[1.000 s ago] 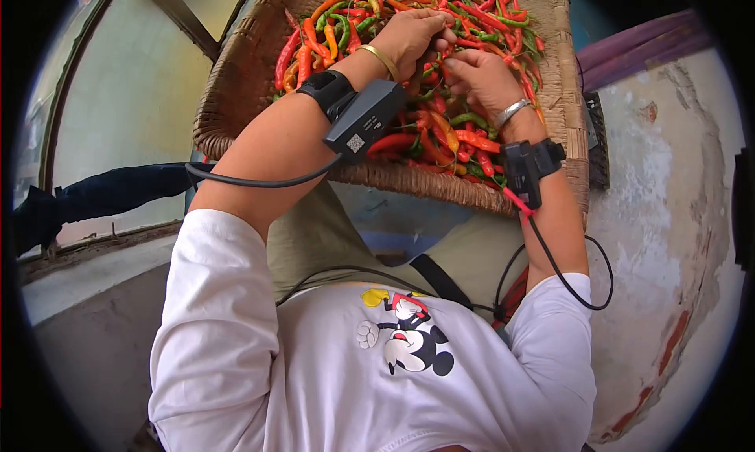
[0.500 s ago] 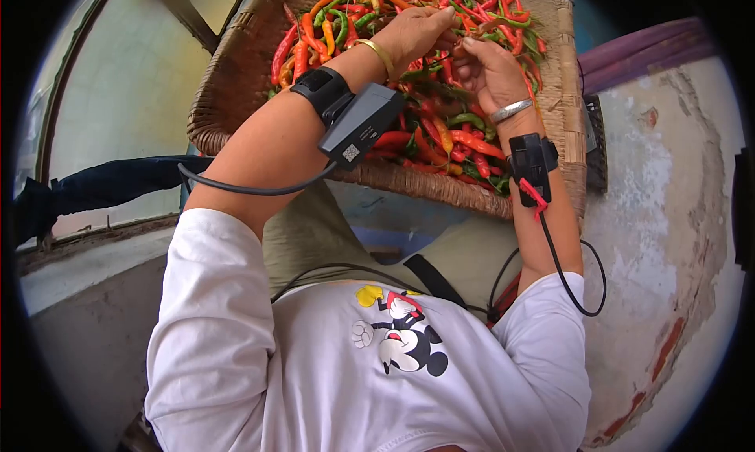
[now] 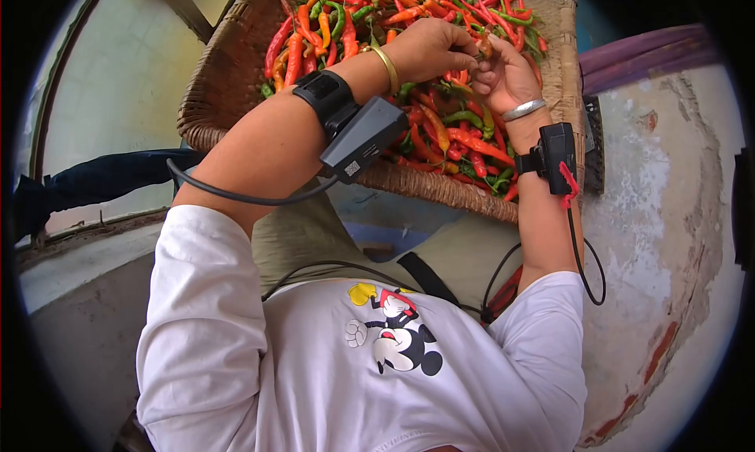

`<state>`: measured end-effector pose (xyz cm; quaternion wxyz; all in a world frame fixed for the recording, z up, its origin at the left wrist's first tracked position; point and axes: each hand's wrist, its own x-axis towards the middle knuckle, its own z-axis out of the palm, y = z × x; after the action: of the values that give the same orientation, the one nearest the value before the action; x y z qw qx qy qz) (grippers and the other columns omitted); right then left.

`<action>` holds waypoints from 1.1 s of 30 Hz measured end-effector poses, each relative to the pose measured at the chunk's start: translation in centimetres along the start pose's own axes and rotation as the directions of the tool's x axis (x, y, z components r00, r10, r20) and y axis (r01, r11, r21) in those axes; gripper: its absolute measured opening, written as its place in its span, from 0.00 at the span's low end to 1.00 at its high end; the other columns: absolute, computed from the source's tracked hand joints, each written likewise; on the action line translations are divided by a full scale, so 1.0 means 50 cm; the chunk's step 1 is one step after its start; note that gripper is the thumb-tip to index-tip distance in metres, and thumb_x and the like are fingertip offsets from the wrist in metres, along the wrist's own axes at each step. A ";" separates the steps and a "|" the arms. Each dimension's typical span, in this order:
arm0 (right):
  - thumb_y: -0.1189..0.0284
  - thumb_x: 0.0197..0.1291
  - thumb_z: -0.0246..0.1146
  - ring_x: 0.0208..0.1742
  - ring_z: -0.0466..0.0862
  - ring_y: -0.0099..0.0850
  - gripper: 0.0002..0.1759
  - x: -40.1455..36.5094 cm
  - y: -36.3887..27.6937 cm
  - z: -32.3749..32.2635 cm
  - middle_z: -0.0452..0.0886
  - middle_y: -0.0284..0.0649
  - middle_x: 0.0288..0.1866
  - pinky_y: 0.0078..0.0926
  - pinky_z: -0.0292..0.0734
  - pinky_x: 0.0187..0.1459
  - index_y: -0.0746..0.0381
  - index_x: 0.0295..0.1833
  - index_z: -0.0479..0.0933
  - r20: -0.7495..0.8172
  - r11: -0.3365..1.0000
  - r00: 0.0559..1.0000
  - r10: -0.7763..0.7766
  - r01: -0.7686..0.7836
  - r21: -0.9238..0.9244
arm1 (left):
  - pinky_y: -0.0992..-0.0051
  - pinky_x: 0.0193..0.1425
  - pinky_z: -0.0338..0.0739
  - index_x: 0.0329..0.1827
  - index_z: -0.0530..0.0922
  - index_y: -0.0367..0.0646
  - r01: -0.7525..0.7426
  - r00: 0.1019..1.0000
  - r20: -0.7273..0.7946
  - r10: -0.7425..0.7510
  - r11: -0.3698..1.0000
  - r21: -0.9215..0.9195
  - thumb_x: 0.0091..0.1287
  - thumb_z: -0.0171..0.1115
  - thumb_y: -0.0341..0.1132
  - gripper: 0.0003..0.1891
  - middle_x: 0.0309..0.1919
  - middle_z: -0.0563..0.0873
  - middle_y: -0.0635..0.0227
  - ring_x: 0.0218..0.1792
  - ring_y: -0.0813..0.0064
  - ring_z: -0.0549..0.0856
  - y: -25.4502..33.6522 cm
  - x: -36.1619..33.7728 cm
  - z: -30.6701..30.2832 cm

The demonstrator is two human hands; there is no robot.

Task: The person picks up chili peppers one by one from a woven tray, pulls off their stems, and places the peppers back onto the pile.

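Note:
My left hand, with a gold bangle at its wrist, is closed in a pinch above the basket. Facing it, my right hand is closed too, its thumb against its curled fingers. Between the fingertips of both hands is a small brownish-orange chili pepper, partly covered by the fingers. Right under the hands lies a heap of red, orange and green chili peppers. They fill a shallow woven basket, whose near rim is above my lap.
Black devices are strapped to my left forearm and right forearm, each with a trailing cable. A worn wall stands on the right. To the left are a window pane and its sill. Purple cloth hangs at the upper right.
Both hands have shifted a little to the right and stay close together. My right forearm has turned, so its strapped device shows from another side.

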<state>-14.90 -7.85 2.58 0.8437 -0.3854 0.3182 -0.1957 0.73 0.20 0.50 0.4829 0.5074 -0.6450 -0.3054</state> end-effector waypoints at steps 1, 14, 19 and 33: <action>0.64 0.56 0.57 0.17 0.67 0.20 0.09 -0.002 -0.002 0.000 0.72 0.31 0.17 0.18 0.60 0.19 0.57 0.28 0.72 -0.011 1.000 1.000 -0.011 0.011 -0.007 | 0.75 0.34 0.73 0.35 0.80 0.41 0.001 1.000 0.023 -0.002 0.999 0.042 0.54 0.62 0.38 0.11 0.24 0.81 0.63 0.26 0.72 0.80 0.005 -0.001 -0.001; 0.60 0.57 0.57 0.14 0.66 0.16 0.11 -0.008 -0.055 -0.059 0.72 0.27 0.17 0.16 0.56 0.16 0.56 0.29 0.74 -0.038 0.915 0.998 -0.046 0.027 -0.402 | 0.67 0.38 0.75 0.33 0.81 0.44 0.045 0.974 0.146 -0.175 0.776 0.630 0.51 0.60 0.41 0.11 0.29 0.83 0.61 0.34 0.63 0.82 -0.010 -0.009 -0.022; 0.61 0.58 0.57 0.22 0.76 0.21 0.14 0.016 -0.079 -0.065 0.78 0.36 0.25 0.22 0.72 0.23 0.62 0.35 0.74 -0.055 0.945 0.968 -0.243 0.224 -0.238 | 0.65 0.40 0.76 0.33 0.81 0.45 0.178 0.942 0.075 -0.328 0.675 0.716 0.51 0.60 0.41 0.12 0.33 0.82 0.60 0.38 0.61 0.81 0.008 -0.010 -0.027; 0.64 0.59 0.56 0.26 0.77 0.14 0.14 0.001 0.002 0.039 0.78 0.30 0.28 0.08 0.68 0.22 0.63 0.43 0.74 0.064 0.536 0.987 -0.147 0.134 -0.833 | 0.66 0.40 0.76 0.34 0.81 0.45 0.178 0.914 0.097 -0.393 0.605 0.776 0.50 0.62 0.46 0.15 0.32 0.83 0.62 0.37 0.63 0.82 0.003 -0.016 -0.016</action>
<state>-13.51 -6.80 3.47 0.5386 -0.7626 0.3465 -0.0908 1.43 1.10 0.68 0.0848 0.7140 -0.6793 -0.1472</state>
